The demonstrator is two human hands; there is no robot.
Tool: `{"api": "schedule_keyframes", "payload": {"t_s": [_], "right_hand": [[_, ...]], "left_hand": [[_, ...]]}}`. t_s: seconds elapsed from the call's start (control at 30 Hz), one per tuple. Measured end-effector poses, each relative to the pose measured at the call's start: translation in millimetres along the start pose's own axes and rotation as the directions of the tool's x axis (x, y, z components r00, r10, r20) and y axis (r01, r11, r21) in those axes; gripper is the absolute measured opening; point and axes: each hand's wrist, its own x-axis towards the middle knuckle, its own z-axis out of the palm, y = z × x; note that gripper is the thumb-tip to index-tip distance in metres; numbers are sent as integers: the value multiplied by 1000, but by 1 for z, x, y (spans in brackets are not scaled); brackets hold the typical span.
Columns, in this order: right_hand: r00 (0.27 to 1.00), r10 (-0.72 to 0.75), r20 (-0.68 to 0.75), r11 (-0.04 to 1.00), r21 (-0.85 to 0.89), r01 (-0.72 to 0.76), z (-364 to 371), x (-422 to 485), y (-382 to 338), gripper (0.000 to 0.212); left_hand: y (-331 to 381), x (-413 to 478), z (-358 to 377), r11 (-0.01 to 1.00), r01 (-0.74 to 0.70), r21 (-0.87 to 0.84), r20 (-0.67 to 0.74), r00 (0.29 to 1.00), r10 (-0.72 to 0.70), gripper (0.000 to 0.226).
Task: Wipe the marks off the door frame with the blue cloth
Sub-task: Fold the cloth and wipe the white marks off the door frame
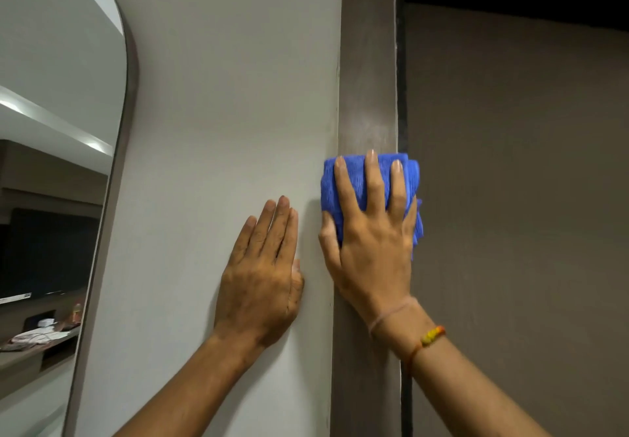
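Two hands show in the head view. The right hand (371, 232) presses the blue cloth (354, 178) flat on the brown door frame (369, 79), fingers spread over it and thumb hooked at its edge, so it is holding the cloth. The left hand (262, 276) lies open and flat on the grey wall (221, 96), holding nothing. The cloth looks soft, light and folded thick, so a flat palm on top should work best. A pale smudge (372, 130) sits just above it. No boxes or bowls show.
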Motion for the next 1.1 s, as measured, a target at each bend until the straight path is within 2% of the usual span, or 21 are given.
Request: {"api": "schedule_keyframes", "payload": {"t_s": [0.1,0.27,0.37,0.5,0.63,0.77,0.9,1.1], "right_hand": [[997,-49,53,999,-6,49,-4,-18,4,62],[996,-69,62,997,25,68,-12,44,7,63],[998,-53,40,999,10,52,-11,65,6,63],[999,-23,-24,999,35,24,-4,19,2,62],[997,-64,31,998,17,63,-4,-18,5,62],[995,-95,33,995,31,94,-11,40,9,62],[998,-49,29,999,14,48,-15,92,4,62],[998,-63,-15,998,24,63,-4,-8,5,64]], "left_hand": [[0,8,-4,1000,-11,6,34,999,11,60],[-4,64,-7,996,83,-40,-4,996,-84,65],[-6,82,-5,996,89,-23,-21,996,-90,66],[-8,78,-3,997,72,-19,-25,997,-73,66],[-9,78,-3,997,67,-24,-31,997,-68,66],[-8,77,-2,997,72,-25,-34,997,-73,65],[-8,78,-2,997,69,-25,-37,997,-70,65],[-9,77,-1,997,64,-36,-38,997,-65,66]]}}
